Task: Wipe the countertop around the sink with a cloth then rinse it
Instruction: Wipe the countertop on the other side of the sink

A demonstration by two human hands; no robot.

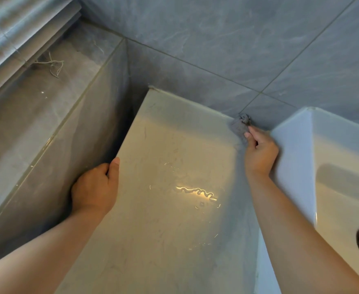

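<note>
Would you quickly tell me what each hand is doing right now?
Left hand: closed, gripping the countertop edge.
Right hand: closed, holding the cloth.

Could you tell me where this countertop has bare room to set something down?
The middle of the countertop, between the left hand and the sink, is bare though wet. The back corner by the sink is crowded: right hand and cloth.

We see a grey tiled ledge [68, 85]. A slatted blind [15, 28] hangs above it, and a tangled cord [53, 65] lies on it.
</note>
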